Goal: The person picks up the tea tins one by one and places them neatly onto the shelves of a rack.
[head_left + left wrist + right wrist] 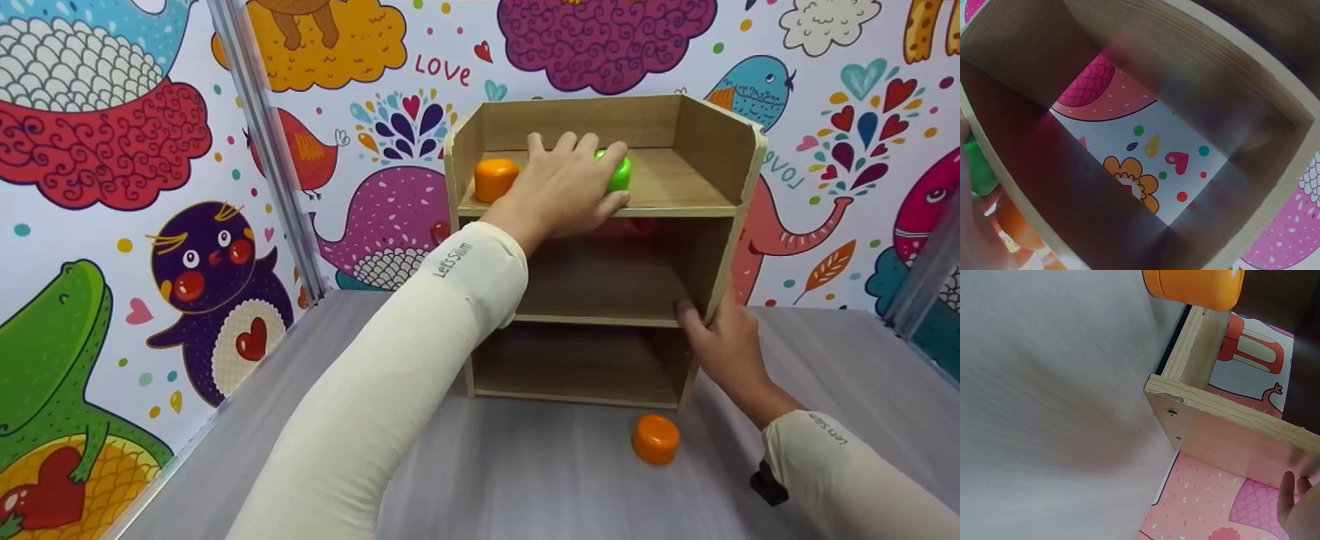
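Note:
A small wooden shelf [585,319] with three tiers stands on the table. My left hand [574,184] reaches over its top tier, thumb and fingers round a green rounded block [619,174]. The hand covers part of that block; its green side [979,166] also shows at the left wrist view's edge. Left of this hand, an orange rounded cylinder [495,180] sits on the top tier. My right hand [727,341] grips the shelf's right side panel [709,274], thumb on the inner face and fingers outside. In the right wrist view, fingertips [1286,495] lie along the outer panel.
Another orange cylinder [656,439] stands on the grey table [540,480], just in front of the shelf's lower right corner. Printed cartoon walls [390,217] rise behind and at the left, with a metal post [266,142] at their corner.

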`<action>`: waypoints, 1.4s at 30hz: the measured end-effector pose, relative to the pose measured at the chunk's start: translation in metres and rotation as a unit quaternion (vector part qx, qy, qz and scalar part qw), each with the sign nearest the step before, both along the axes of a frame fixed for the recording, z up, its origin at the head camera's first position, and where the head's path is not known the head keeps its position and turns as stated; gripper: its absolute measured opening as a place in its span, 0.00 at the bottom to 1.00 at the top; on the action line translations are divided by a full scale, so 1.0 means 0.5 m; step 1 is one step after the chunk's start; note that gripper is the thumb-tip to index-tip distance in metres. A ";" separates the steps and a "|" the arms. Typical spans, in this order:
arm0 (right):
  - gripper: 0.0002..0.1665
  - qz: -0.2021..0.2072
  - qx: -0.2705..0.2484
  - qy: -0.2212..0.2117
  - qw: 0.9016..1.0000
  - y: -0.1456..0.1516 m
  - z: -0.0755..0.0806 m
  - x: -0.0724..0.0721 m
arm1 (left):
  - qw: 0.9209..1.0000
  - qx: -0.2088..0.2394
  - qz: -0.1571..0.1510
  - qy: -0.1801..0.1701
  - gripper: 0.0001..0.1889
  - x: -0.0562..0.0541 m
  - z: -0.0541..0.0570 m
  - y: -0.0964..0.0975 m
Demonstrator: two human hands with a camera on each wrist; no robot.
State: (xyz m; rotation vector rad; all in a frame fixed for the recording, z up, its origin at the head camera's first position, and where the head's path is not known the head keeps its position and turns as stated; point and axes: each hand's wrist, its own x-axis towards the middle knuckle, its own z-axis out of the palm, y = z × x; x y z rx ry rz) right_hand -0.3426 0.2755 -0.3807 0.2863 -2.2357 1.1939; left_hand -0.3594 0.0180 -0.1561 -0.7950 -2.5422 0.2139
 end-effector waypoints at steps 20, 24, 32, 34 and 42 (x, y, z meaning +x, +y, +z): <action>0.43 -0.002 -0.003 0.002 1.000 -0.001 0.001 0.002 | 1.000 -0.007 0.008 -0.006 0.37 -0.012 -0.009 0.000; 0.44 -0.002 -0.003 0.003 1.000 -0.002 0.001 0.001 | 1.000 0.000 0.006 0.003 0.37 -0.011 -0.011 -0.003; 0.43 0.006 -0.005 0.001 1.000 -0.005 0.001 0.001 | 0.997 0.026 -0.001 0.069 0.35 -0.002 -0.033 -0.006; 0.42 0.004 -0.007 0.001 1.000 -0.004 0.002 0.001 | 0.996 0.030 -0.013 0.089 0.35 0.003 -0.042 -0.005; 0.40 0.000 -0.011 -0.011 1.000 -0.002 0.003 0.003 | 0.977 0.059 -0.073 0.190 0.32 0.029 -0.072 -0.006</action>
